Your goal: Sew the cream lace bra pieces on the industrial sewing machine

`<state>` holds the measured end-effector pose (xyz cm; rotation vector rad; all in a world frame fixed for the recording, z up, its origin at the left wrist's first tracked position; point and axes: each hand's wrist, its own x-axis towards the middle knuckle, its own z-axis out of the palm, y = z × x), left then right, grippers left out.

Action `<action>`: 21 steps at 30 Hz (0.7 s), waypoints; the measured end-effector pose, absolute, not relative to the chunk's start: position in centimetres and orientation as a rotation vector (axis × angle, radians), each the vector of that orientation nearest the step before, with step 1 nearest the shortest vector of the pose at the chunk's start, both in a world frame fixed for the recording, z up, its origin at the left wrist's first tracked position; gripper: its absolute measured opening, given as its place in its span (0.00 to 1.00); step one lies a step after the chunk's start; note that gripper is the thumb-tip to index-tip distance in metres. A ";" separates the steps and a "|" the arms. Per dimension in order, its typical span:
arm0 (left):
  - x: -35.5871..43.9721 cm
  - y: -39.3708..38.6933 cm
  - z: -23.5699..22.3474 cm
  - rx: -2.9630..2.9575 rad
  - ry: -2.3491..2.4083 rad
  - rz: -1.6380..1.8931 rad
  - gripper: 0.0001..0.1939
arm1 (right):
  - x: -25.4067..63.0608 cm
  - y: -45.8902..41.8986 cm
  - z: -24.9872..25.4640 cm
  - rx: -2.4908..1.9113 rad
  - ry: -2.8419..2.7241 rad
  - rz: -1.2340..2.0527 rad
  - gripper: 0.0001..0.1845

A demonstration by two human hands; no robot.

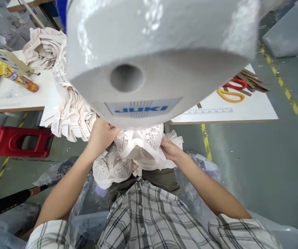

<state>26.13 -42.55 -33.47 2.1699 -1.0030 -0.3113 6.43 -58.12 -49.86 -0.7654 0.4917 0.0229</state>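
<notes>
A pale pink lace bra (141, 143) lies across my lap and runs up under the head of the sewing machine (161, 69). My left hand (102, 133) is closed at the bra's left upper edge, its fingertips partly hidden by the machine head. On the other side my right hand (170, 149) pinches the bra's right edge, with the fingers partly behind the fabric. More lace cups (112, 167) hang below, over my lap. The needle area is out of sight behind the machine head.
Left of the machine lie stacked bra pieces (73, 116) and a folded fabric pile (45, 46). A drink bottle (16, 76) lies nearby. Scissors (233, 90), brown strips (252, 81) and a clear ruler (208, 110) rest on the right. A red stool (34, 141) stands left.
</notes>
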 end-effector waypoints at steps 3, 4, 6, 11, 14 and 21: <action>25.9 -42.7 -33.6 2.165 -0.990 -0.312 0.06 | 6.2 -58.9 -49.1 -0.711 0.590 -0.073 0.24; 25.8 -42.8 -33.6 2.161 -0.988 -0.312 0.06 | 6.1 -59.3 -48.7 -0.703 0.615 -0.100 0.23; 25.6 -43.0 -33.7 2.145 -0.995 -0.308 0.06 | 5.9 -59.9 -48.1 -0.704 0.665 -0.150 0.21; 25.8 -43.1 -33.9 2.140 -1.035 -0.288 0.05 | 4.8 -61.4 -46.4 -0.737 0.744 -0.215 0.15; 26.2 -42.3 -34.1 2.156 -1.066 -0.284 0.06 | 4.0 -62.4 -44.8 -0.786 0.739 -0.306 0.15; 19.9 -39.1 -32.3 1.998 -1.304 0.285 0.12 | 2.9 -61.1 -37.7 -1.268 0.503 -0.426 0.10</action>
